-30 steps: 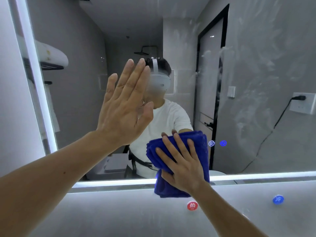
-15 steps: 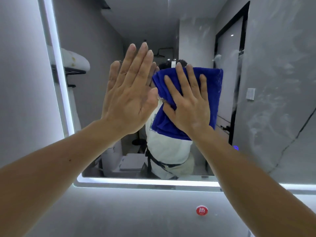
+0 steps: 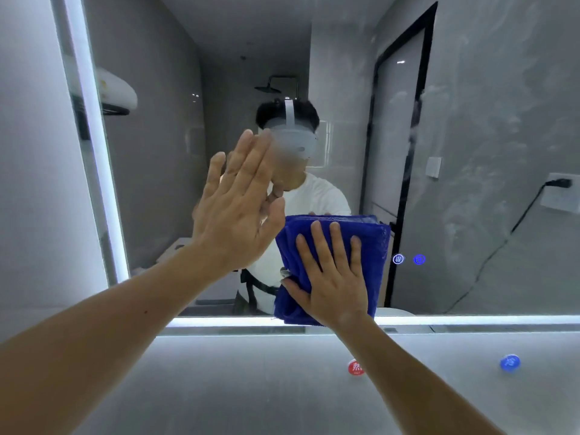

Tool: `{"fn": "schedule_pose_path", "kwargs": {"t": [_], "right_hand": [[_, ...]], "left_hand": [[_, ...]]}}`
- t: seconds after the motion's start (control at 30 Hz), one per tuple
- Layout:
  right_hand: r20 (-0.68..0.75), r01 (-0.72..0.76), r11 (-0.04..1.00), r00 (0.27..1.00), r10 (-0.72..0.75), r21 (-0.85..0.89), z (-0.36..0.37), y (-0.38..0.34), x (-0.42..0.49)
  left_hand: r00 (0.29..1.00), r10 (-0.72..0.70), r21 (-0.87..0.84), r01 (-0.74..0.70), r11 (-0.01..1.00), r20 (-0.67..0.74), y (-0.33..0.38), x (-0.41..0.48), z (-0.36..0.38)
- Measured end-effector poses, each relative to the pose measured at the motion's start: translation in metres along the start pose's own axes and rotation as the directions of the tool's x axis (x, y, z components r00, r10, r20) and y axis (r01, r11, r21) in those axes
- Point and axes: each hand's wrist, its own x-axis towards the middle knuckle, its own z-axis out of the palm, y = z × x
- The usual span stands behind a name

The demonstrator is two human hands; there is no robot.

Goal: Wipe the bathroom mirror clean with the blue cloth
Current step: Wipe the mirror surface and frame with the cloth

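The bathroom mirror [image 3: 486, 152] fills the wall ahead, with a lit strip along its left and bottom edges. A folded blue cloth [image 3: 373, 243] lies flat against the glass near the bottom edge, its lower end over the light strip. My right hand [image 3: 332, 277] presses on it with straight, spread fingers. My left hand [image 3: 235, 211] rests flat on the glass just left of the cloth, fingers straight and pointing up. Hazy smears show on the right part of the mirror.
Two small lit touch icons [image 3: 408, 259] sit on the glass right of the cloth. Below the mirror, the wall carries a red round sticker [image 3: 356, 367] and a blue one [image 3: 510, 363]. The mirror reflects a person, a dark-framed door and a wall socket.
My right hand has slid the cloth down the glass from head height to the mirror's bottom edge. My left hand stays flat on the glass.
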Motion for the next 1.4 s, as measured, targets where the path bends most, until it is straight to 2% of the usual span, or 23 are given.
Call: {"fn": "schedule_pose_path", "kwargs": {"t": [0.17,0.4,0.5,0.57,0.77,0.87,0.93,1.1,1.2,1.3,1.4], "right_hand": [[-0.015,-0.018,1.000,1.000,0.017,-0.015,0.005,-0.001,-0.012],[0.144,-0.299,0.952,0.941,0.306,-0.068,-0.004,-0.023,-0.025],[0.144,-0.422,0.903,0.892,0.429,-0.078,-0.004,-0.034,-0.029],[0.140,-0.450,0.891,0.880,0.453,-0.059,-0.004,-0.037,-0.028],[0.150,-0.350,0.937,0.926,0.347,-0.008,-0.002,-0.027,-0.022],[0.102,-0.132,0.991,0.986,0.132,-0.015,-0.006,-0.005,0.001],[0.071,-0.018,0.999,0.997,0.020,-0.029,-0.013,0.016,0.039],[0.037,0.027,0.999,0.999,-0.026,-0.038,-0.037,0.065,0.134],[-0.012,-0.030,0.999,0.999,0.030,-0.033,-0.051,0.091,0.183],[-0.041,-0.132,0.991,0.990,0.132,0.010,-0.064,0.120,0.221],[-0.082,-0.381,0.921,0.918,0.387,0.076,-0.071,0.140,0.244]], "left_hand": [[1.000,0.023,-0.058,-0.023,0.998,-0.012,-0.008,-0.013,0.007],[0.997,0.026,-0.128,-0.036,0.991,-0.076,-0.015,-0.007,0.003],[0.993,0.016,-0.149,-0.034,0.988,-0.118,-0.013,-0.008,0.000],[0.993,0.021,-0.148,-0.038,0.988,-0.115,-0.013,-0.007,-0.002],[0.995,-0.005,-0.073,-0.003,0.997,-0.101,-0.018,0.008,-0.011],[0.993,0.033,-0.034,-0.037,0.999,-0.113,-0.017,0.015,-0.016],[0.994,0.052,-0.001,-0.053,0.999,-0.099,-0.015,0.021,-0.018],[0.991,0.081,0.076,-0.073,0.994,-0.109,-0.008,0.052,-0.022],[0.972,0.145,0.118,-0.125,0.985,-0.185,-0.011,0.074,-0.025],[0.966,0.154,0.195,-0.113,0.974,-0.209,-0.021,0.093,-0.025],[0.966,0.146,0.278,-0.084,0.957,-0.212,-0.033,0.104,-0.025]]}}
